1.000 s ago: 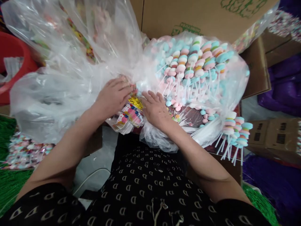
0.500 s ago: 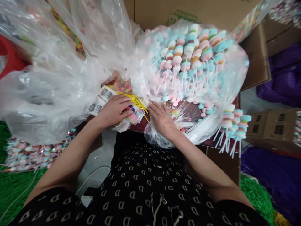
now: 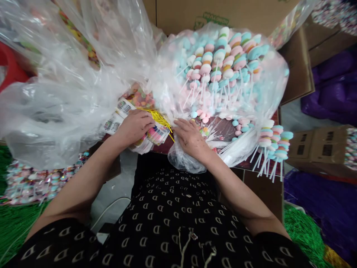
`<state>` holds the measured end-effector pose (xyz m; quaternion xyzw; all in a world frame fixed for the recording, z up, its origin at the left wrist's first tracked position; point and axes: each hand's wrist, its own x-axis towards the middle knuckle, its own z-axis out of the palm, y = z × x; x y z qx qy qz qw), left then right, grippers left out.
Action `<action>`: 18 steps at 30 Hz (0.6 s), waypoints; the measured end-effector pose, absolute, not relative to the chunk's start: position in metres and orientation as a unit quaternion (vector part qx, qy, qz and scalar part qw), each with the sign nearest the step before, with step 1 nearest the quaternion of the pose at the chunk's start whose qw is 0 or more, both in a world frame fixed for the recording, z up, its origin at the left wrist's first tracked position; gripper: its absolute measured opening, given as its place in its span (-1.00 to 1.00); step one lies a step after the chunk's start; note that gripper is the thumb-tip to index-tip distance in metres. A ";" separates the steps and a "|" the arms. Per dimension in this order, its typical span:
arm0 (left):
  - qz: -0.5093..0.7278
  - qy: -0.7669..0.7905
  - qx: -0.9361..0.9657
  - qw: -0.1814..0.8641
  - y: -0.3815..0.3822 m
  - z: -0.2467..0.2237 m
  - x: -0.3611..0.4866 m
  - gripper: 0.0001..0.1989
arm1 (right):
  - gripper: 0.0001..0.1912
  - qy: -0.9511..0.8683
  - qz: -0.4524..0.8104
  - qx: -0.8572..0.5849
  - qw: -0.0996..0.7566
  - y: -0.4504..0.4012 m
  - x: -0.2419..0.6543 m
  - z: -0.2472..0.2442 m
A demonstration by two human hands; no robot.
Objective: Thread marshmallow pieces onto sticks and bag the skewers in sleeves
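My left hand (image 3: 135,127) lies over a pile of printed packets (image 3: 158,134), its fingers bent and close together on top of them. Yellow twist ties (image 3: 159,118) lie just beyond and between my two hands. My right hand (image 3: 189,139) rests palm down with its fingers slightly apart, on the crumpled edge of a clear plastic bag (image 3: 181,162). Marshmallow skewers (image 3: 206,67) with white sticks lie in a row on a big bag of pink and blue marshmallows, beyond my right hand. Orange gummy candies (image 3: 140,97) show behind the packets.
More marshmallow skewers (image 3: 275,141) lie at the table's right edge. Large clear bags (image 3: 55,115) fill the left side. A cardboard box (image 3: 245,16) stands at the back. Wrapped skewers (image 3: 41,184) lie at the lower left, and purple bags (image 3: 331,87) at the right.
The view has shifted slightly, so most things sit a little further left. My left hand has slid a bit back on the packets, and more of the top one shows. My right hand stays on the bag edge.
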<state>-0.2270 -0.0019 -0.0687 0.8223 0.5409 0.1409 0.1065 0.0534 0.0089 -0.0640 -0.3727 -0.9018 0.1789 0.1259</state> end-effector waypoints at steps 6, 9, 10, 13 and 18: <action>0.184 0.565 0.795 0.125 0.003 -0.054 -0.228 -0.70 | -0.59 -0.894 0.188 -0.348 0.211 -0.007 0.040 -0.048; 0.175 0.584 0.783 0.122 0.002 -0.044 -0.241 -0.63 | -0.58 -0.893 0.205 -0.336 0.220 -0.012 0.035 -0.051; 0.155 0.585 0.787 0.119 0.003 -0.043 -0.246 -0.62 | -0.58 -0.892 0.211 -0.335 0.217 -0.013 0.035 -0.052; 0.103 0.578 0.800 0.126 0.008 -0.048 -0.261 -0.70 | -0.59 -0.889 0.222 -0.339 0.214 -0.014 0.036 -0.057; 0.125 0.587 0.792 0.112 0.018 -0.063 -0.266 -0.71 | -0.59 -0.885 0.232 -0.341 0.214 -0.016 0.039 -0.060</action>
